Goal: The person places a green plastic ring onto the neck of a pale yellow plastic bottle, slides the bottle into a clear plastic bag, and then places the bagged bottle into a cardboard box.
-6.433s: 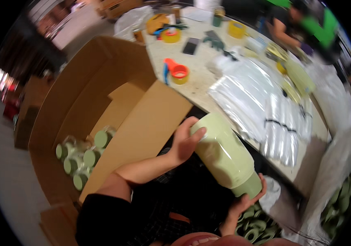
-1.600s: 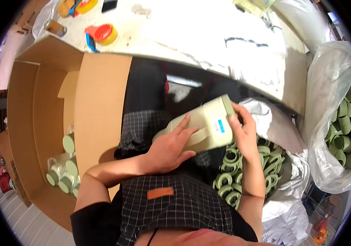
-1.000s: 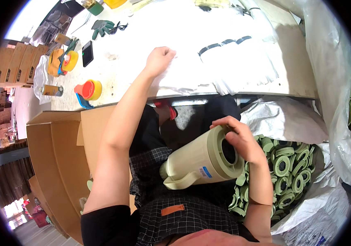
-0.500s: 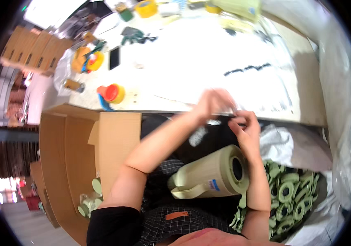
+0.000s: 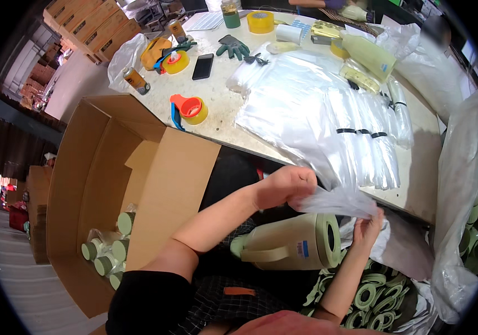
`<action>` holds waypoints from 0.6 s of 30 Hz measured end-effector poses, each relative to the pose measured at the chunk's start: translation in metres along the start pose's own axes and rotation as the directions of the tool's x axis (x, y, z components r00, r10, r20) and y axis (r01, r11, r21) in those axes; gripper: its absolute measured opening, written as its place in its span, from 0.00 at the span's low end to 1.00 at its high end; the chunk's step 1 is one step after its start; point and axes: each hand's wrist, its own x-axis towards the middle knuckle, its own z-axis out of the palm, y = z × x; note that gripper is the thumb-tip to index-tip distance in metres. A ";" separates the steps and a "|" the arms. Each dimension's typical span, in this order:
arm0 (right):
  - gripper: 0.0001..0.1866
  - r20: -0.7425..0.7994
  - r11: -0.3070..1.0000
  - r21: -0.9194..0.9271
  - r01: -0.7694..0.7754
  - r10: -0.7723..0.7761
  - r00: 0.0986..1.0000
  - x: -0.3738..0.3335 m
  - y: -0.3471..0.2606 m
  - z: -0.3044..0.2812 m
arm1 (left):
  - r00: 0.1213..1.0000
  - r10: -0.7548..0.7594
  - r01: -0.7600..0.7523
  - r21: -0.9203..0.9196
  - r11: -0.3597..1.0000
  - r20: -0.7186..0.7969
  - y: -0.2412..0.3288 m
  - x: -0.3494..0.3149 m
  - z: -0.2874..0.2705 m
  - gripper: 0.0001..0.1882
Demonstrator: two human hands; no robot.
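Note:
A clear plastic bag (image 5: 339,202) is stretched between my two hands above my lap, just off the table's front edge. My left hand (image 5: 286,187) is closed round one end of it. The other end is pinched in the fingers of my right hand (image 5: 368,226). Below the bag, a pale green jug (image 5: 275,245) lies on its side across my lap. Its round opening faces right, its handle is toward me, and a small blue-and-white label is on its body.
Stacked clear bags (image 5: 300,111) cover the table (image 5: 222,120). A tape dispenser (image 5: 191,109), a phone (image 5: 202,67) and gloves (image 5: 232,47) lie beyond. An open carton (image 5: 91,184) with wrapped green-capped items stands left. Green ring-shaped parts (image 5: 370,296) fill a lined container at right.
My hands have drawn apart, the right one moving right and lower, and the bag now spans between them. The view has turned, showing more of the table's far side.

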 end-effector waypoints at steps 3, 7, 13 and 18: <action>0.05 -0.085 0.946 0.204 -0.254 0.275 0.958 0.000 0.017 -0.040 | 0.952 0.035 0.197 0.695 0.691 -0.305 -0.024 0.007 -0.016 0.06; 0.11 -0.205 0.793 -0.531 0.298 -0.462 0.863 -0.086 0.041 0.012 | 0.912 0.190 0.018 0.498 0.867 -0.363 -0.017 0.004 0.004 0.10; 0.29 0.208 0.812 -0.552 0.188 -0.084 0.975 -0.190 0.081 -0.022 | 0.890 0.453 -0.044 0.983 0.179 -0.043 0.009 -0.131 0.074 0.42; 0.30 0.614 0.524 -0.760 0.385 0.384 0.689 -0.213 0.078 0.014 | 0.804 0.479 0.163 0.906 0.390 -0.351 -0.036 -0.196 0.061 0.45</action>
